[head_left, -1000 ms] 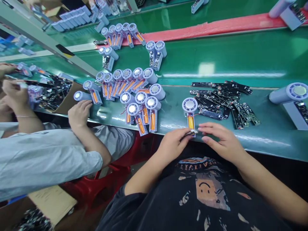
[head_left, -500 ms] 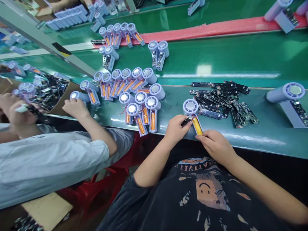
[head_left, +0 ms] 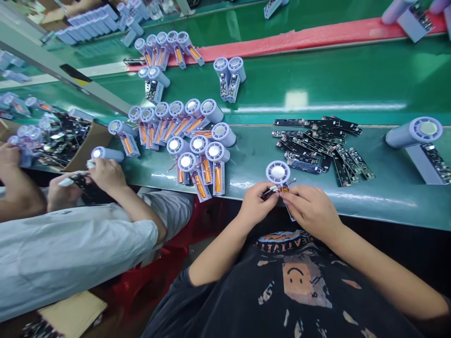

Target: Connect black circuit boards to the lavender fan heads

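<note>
A lavender handheld fan (head_left: 278, 172) with a round ringed head is at the table's front edge, between my two hands. My left hand (head_left: 259, 203) is closed, its thumb and index finger pinching a small circuit board (head_left: 273, 188) just below the fan head. My right hand (head_left: 313, 209) is closed around the fan's open handle, covering most of the orange battery. Its fingertips meet those of my left hand by the thin wires, and the exact contact there is hidden. Behind the fan lies a pile of black circuit boards (head_left: 317, 145).
Several lavender fans with orange batteries (head_left: 206, 171) stand left of my hands. A larger fan (head_left: 419, 134) stands at the right. Across the green bench runs a red strip (head_left: 282, 43). At left, a co-worker's hands (head_left: 107, 176) handle parts beside a cardboard box (head_left: 88, 145).
My right hand has moved up the handle toward my left hand, covering the battery. The fan has shifted slightly toward me. The co-worker's hands have come together.
</note>
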The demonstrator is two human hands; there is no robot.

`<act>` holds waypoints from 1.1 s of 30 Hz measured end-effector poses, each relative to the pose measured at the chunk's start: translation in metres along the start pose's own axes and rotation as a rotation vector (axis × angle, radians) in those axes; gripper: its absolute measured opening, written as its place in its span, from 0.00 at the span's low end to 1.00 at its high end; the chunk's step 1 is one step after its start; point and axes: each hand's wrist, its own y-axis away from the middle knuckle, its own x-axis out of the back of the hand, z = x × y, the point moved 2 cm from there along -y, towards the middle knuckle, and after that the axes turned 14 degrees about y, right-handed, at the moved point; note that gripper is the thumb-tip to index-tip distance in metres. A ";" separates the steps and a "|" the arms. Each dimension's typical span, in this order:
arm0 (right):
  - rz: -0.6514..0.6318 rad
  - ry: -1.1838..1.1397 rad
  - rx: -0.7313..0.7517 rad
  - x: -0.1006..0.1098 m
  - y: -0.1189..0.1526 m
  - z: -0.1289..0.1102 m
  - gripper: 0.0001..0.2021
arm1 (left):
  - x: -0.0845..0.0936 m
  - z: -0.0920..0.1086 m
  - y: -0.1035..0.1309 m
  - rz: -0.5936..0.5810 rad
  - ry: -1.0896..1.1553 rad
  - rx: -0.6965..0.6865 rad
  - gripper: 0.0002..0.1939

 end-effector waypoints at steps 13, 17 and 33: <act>0.099 -0.120 -0.150 -0.029 -0.013 -0.003 0.11 | 0.019 0.000 0.007 0.046 0.305 0.295 0.12; 0.077 -0.071 -0.106 -0.030 -0.016 -0.002 0.12 | 0.018 0.001 0.004 0.074 0.197 0.290 0.11; 0.101 -0.219 -0.198 -0.038 -0.011 0.004 0.09 | 0.014 -0.001 0.001 -0.020 0.219 0.212 0.15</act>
